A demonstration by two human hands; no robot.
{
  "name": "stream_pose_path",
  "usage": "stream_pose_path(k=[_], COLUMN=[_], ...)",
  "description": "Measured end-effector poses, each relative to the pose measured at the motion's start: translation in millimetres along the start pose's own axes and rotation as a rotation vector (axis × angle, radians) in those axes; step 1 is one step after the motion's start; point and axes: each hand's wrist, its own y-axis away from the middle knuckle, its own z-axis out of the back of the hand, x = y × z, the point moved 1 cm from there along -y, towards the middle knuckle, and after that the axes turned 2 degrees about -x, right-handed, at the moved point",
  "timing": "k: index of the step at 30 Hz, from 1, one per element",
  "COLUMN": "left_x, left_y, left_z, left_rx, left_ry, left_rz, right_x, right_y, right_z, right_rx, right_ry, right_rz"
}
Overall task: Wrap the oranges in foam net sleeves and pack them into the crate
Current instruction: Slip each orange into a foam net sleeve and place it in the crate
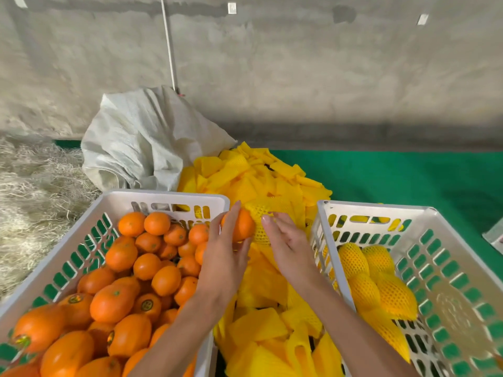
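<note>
Orange fruit (239, 225), yellow net sleeve (260, 213)

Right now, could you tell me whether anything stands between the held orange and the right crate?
Nothing visible blocks it. The left hand holds the orange, half in a sleeve at the right hand. The right crate is open-topped; only its near wall lies between.

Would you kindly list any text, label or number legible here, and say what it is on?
None can be read.
Stickers on a few oranges in the left crate: round, print too small to read.
Embossed mark on the right crate floor: too faint to read.
White tags on the wall: no legible text.
</note>
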Motion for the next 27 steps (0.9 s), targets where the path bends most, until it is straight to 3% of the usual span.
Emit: stream_pose_path(k=[2, 6, 7, 11, 14, 18, 24, 27], left_x=[1, -12, -14, -20, -19, -18, -15, -14], left_y=[-2, -10, -10, -6, -11, -13, -12, -12], left_z=[-1, -4, -4, -3, -2, -1, -3, -1], left_rx=[0.028, 0.095, 0.087, 0.042, 0.013, 0.075, 0.098, 0.194], left_ry=[0.141, 0.950, 1.015, 0.953, 1.023, 1.189, 1.231, 1.249], left_rz=[0.095, 0.510, 0.538, 0.525, 0.553, 0.649, 0.640, 0.615], right_x=[3, 3, 3, 8, 12, 5, 0, -2], right_y=[4, 3, 3, 8, 10, 3, -3, -4], right_z=[-2, 1, 1, -1, -2, 2, 7, 9], right_rx=[0.045, 0.130, 0.139, 0.183, 0.071, -0.171, -0.188, -0.122], right_ry=[0.040, 0.181, 0.223, 0.308, 0.160, -0.021, -0.235, -0.366], right_rz=[0.080, 0.170, 0.207, 0.344, 0.329, 0.068, -0.127, -0.238])
